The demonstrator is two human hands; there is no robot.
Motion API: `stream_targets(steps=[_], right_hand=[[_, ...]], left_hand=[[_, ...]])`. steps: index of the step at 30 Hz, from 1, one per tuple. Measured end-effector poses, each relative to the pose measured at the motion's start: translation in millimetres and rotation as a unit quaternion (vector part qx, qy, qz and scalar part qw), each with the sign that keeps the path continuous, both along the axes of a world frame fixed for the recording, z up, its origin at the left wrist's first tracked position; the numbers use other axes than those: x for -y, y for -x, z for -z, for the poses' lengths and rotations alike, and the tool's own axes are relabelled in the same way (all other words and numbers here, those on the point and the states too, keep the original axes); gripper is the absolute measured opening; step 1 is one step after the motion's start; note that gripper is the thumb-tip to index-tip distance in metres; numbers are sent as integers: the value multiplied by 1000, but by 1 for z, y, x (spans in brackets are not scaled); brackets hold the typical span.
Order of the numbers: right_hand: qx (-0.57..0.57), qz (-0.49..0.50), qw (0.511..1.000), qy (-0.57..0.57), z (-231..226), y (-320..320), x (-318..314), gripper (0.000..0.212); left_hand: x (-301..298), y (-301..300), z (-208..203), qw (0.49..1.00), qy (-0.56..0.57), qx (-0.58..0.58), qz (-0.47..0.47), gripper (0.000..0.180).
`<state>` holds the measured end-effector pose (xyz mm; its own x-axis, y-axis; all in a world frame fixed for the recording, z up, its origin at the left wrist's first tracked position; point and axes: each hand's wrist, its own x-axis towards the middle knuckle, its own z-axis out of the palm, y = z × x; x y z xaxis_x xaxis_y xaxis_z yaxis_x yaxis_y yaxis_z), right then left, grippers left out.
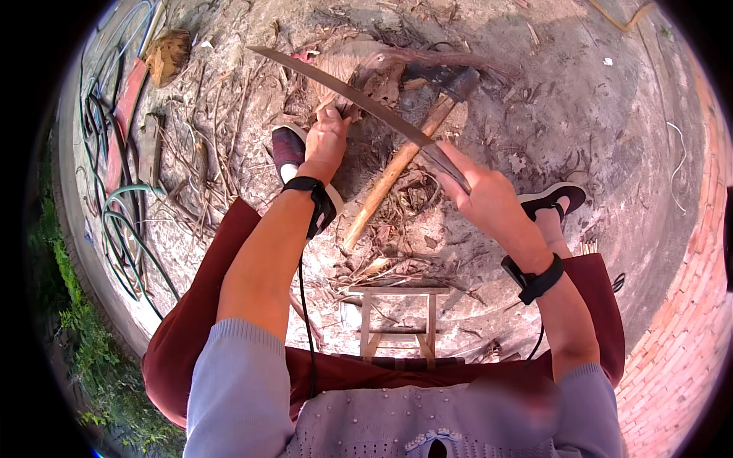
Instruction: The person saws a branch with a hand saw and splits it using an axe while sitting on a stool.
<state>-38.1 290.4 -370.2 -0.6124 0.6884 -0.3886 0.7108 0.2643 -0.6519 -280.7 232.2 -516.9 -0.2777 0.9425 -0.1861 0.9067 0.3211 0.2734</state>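
My right hand (486,191) is closed round the grip of a machete (343,90). Its long, dark, slightly curved blade slants up to the left, with the tip past my left hand. Just below the blade, my left hand (328,137) is closed on a small pale piece of wood (326,100), mostly hidden by the fingers. A larger log (336,65) lies behind the blade, partly covered by it. An axe (393,179) rests on the ground between my hands, its dark head (458,82) at the far end and its wooden handle pointing toward me.
A small wooden stool (401,291) stands near my knees. Twigs and wood scraps (221,130) litter the ground. Hoses (114,206), a red board (126,122) and a cut wood block (167,57) lie on the left. Brick paving (672,343) runs along the right, greenery (99,351) at lower left.
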Motion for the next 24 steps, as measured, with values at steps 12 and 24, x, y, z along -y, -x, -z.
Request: stream_targets(steps=[12, 24], right_hand=[[-57, 34, 997, -26, 34, 6, 2, 47], [0, 1, 1000, -27, -11, -33, 15, 48]], left_hand=[[-20, 26, 8, 997, -64, -10, 38, 32], [-6, 7, 2, 999, -44, 4, 25, 29]])
